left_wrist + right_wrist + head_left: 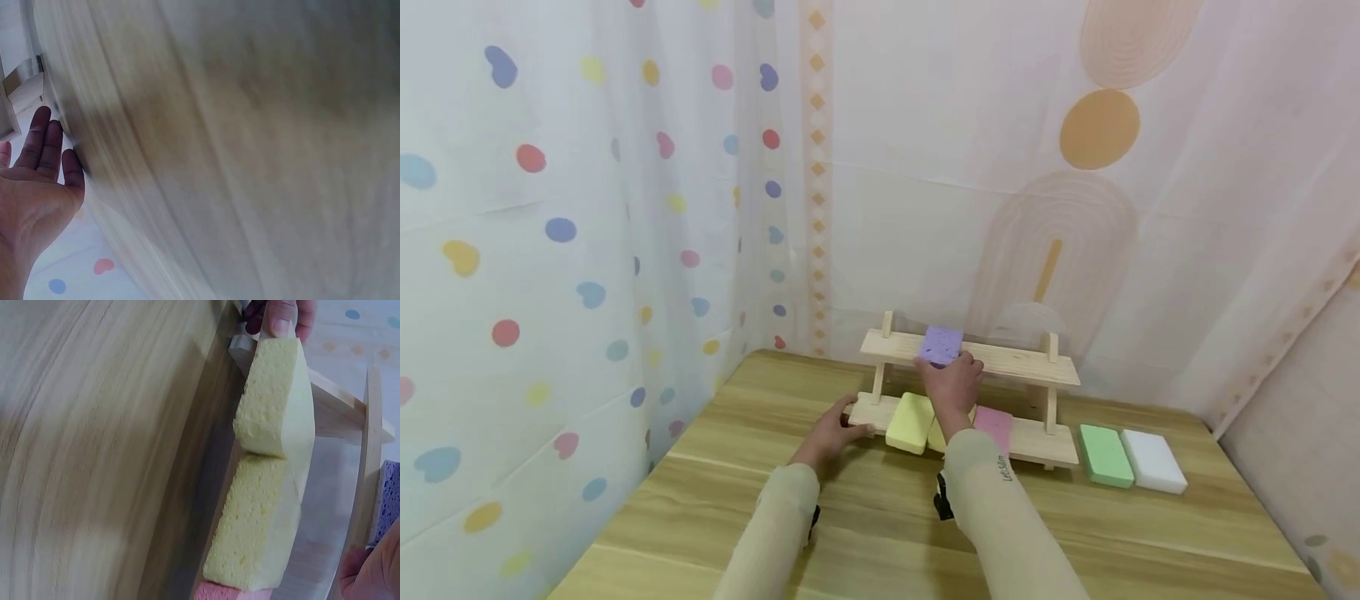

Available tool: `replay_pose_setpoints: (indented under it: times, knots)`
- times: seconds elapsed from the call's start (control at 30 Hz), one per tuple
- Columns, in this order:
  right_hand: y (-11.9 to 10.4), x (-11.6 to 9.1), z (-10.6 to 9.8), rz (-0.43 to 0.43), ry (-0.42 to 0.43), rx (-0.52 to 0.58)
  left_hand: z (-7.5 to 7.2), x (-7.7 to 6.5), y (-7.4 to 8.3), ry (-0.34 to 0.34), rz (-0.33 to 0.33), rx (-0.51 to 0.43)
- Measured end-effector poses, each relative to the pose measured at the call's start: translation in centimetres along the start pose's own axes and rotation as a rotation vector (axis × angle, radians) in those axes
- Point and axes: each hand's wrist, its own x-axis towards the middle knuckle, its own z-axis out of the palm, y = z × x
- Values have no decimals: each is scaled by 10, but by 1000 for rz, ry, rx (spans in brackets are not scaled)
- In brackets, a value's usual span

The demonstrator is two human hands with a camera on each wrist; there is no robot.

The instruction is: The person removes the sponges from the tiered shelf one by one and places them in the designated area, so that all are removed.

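Note:
A purple sponge (pixel 942 343) lies on the upper plank of a two-tier wooden display stand (pixel 1021 362). My right hand (pixel 953 388) grips its front edge, fingertips right at the plank's front. At the lower plank's left end, my left hand (pixel 829 435) holds the stand, thumb over the plank; the right wrist view also shows this thumb (pixel 280 324). Along that lower plank sit a yellow sponge (pixel 910 423), a second yellow sponge (pixel 250 519) and a pink sponge (pixel 995 427). My right wrist partly covers the second yellow one in the head view.
To the stand's right, a green sponge (pixel 1106 456) and a white sponge (pixel 1153 461) lie side by side on the wood-grain table (pixel 880 533). Patterned curtains (pixel 917 208) hang behind the table and along its left side.

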Motion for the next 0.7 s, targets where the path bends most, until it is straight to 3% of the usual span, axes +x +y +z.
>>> replay_pose_setpoints:
  times: [0.33, 0.7]
  knots:
    - [7, 3, -14, -29, -38, 57, 0, 5, 3, -12, -5, -16]
    - [15, 15, -34, -79, -97, 102, -13, 10, -2, -22, 2, -7]
